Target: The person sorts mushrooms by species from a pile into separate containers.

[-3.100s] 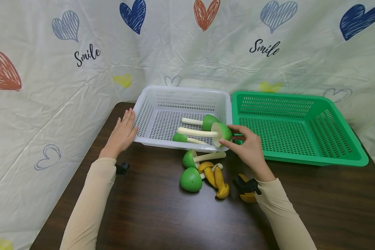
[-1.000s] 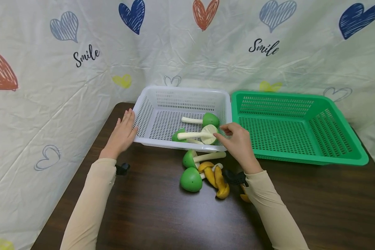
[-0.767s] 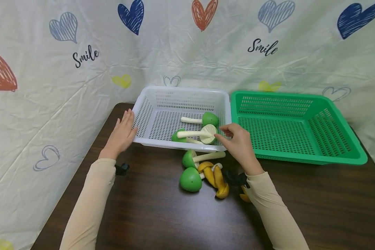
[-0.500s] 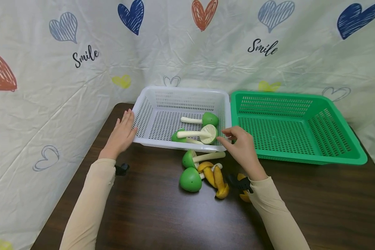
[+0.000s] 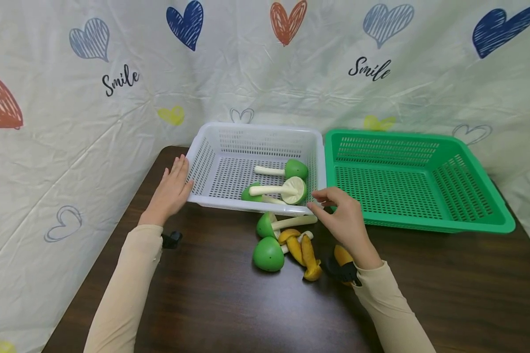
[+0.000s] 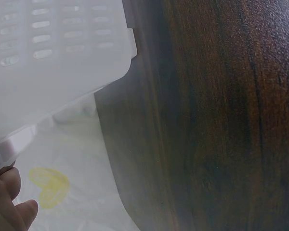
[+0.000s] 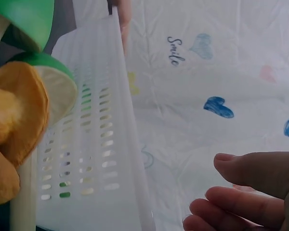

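Note:
My left hand (image 5: 168,191) rests with straight fingers against the left rim of the white basket (image 5: 229,202). At that basket's front right corner, my right hand (image 5: 342,220) hovers with thumb and fingers apart and nothing between them. Three toy mushrooms with green caps lie inside: one at the back (image 5: 296,169), one with its pale underside showing (image 5: 294,190), and one partly covered at the front (image 5: 250,192). On the table before the basket are two more green-capped mushrooms, one long-stemmed (image 5: 265,224) and one with its cap toward me (image 5: 268,255).
Yellow-brown mushrooms (image 5: 309,255) lie beside the green ones on the dark table (image 5: 229,304). Another yellow-brown mushroom (image 5: 342,255) is partly hidden by my right wrist. A green basket (image 5: 424,225) stands right of the white one, before a printed cloth (image 5: 265,73).
My right hand has let go of a green-capped mushroom, which now lies in the white basket. The hand has drawn back toward me from it. My left hand has stayed in place.

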`<action>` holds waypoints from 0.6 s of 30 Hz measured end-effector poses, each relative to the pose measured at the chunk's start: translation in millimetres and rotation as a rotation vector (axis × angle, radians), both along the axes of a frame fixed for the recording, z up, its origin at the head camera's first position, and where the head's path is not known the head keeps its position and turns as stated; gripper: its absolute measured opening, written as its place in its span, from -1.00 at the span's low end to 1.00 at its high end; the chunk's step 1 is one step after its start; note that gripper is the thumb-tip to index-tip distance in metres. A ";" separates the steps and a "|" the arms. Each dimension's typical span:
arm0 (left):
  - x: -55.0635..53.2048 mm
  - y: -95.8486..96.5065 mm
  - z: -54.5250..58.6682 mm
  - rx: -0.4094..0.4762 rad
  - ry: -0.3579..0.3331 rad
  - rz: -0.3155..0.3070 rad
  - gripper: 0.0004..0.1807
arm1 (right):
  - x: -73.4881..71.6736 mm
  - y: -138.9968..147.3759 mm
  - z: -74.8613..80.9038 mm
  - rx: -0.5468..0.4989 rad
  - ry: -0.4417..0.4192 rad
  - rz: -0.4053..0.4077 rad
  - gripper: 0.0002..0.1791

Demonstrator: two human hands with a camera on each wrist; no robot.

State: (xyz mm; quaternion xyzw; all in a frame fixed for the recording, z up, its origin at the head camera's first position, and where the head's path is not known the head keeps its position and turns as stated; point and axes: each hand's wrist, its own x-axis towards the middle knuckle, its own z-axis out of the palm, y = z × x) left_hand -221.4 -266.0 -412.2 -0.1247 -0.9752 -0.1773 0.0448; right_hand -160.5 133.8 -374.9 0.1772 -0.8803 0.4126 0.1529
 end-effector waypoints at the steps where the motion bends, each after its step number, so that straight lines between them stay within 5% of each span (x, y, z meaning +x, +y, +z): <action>1: 0.1 -0.1 -0.2 -0.002 0.003 0.000 -0.32 | 1.5 -0.5 -0.5 -0.002 0.004 0.008 -0.78; 18: 0.4 0.4 -0.4 0.009 0.002 0.008 -0.31 | 23.6 -8.4 -6.4 0.037 0.083 0.121 -0.74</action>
